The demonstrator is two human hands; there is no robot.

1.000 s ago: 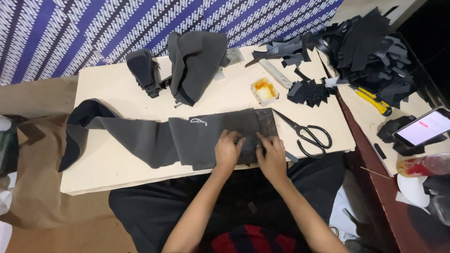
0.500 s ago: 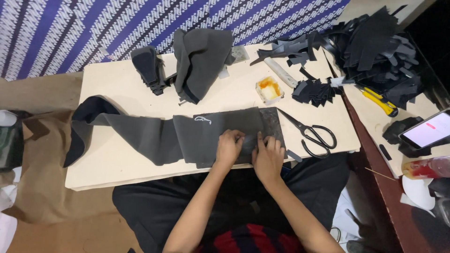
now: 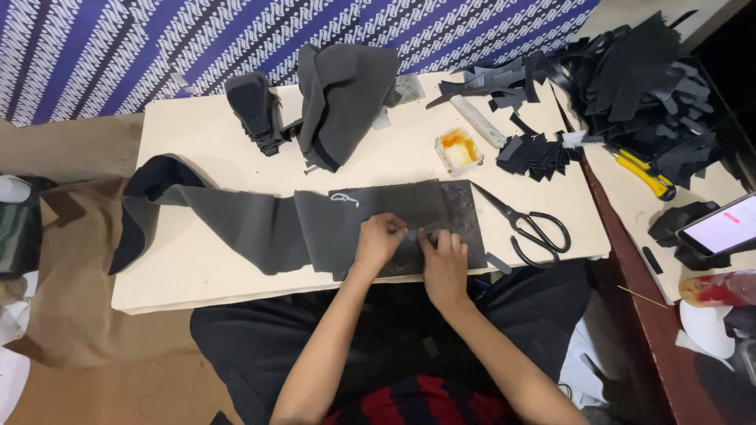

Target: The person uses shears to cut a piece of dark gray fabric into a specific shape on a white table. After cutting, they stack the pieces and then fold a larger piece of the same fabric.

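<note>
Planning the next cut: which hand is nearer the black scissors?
Right. The right hand presses the dark fabric strip just left of the scissors; the left hand rests farther left.

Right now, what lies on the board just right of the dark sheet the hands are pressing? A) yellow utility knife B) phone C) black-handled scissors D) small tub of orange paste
C: the black-handled scissors lie on the pale board right beside the dark sheet that the left hand and right hand press; the knife and phone sit on another surface further right.
</note>
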